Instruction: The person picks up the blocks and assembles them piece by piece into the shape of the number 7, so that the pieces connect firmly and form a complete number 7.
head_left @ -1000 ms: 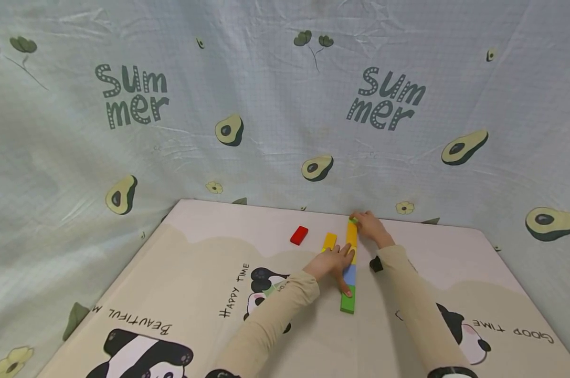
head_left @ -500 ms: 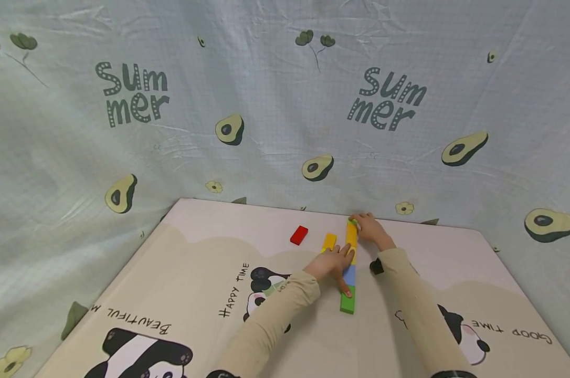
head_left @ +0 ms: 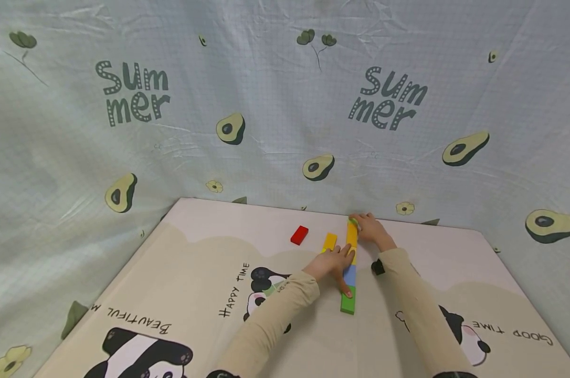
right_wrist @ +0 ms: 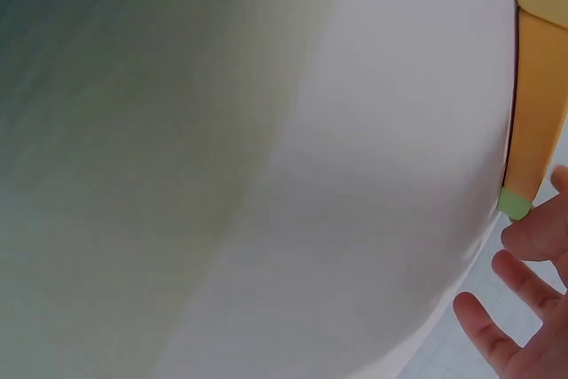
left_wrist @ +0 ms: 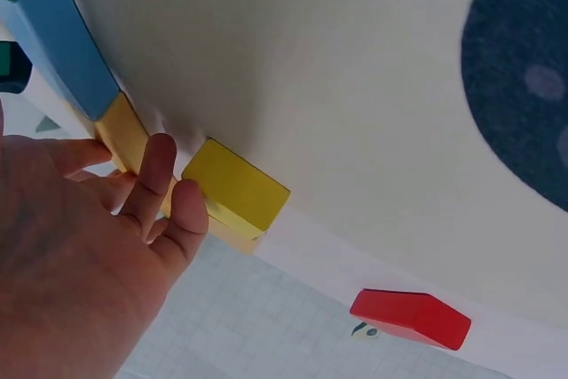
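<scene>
Blocks stand end to end in a straight row: a green block point(head_left: 348, 303) nearest, then a blue block point(head_left: 349, 275), yellow pieces point(head_left: 351, 232) and a small green block point(right_wrist: 514, 203) at the far end. My left hand point(head_left: 331, 264) lies across the row from the left, its thumb at the near green block and its loosely spread fingers touching the yellow part. At the far end my right hand point(head_left: 372, 230) pinches the small green block, which its fingers partly cover. A loose yellow block point(left_wrist: 235, 185) sits just left of the row, beside my left fingers.
A red block point(head_left: 299, 235) lies apart, farther left. The table point(head_left: 181, 262) has a panda-printed cover, and its back edge runs close behind the row. Behind it hangs a pale curtain point(head_left: 266, 157) printed with avocados.
My right hand has shifted very slightly at the far end of the row. The left hand and the blocks look the same.
</scene>
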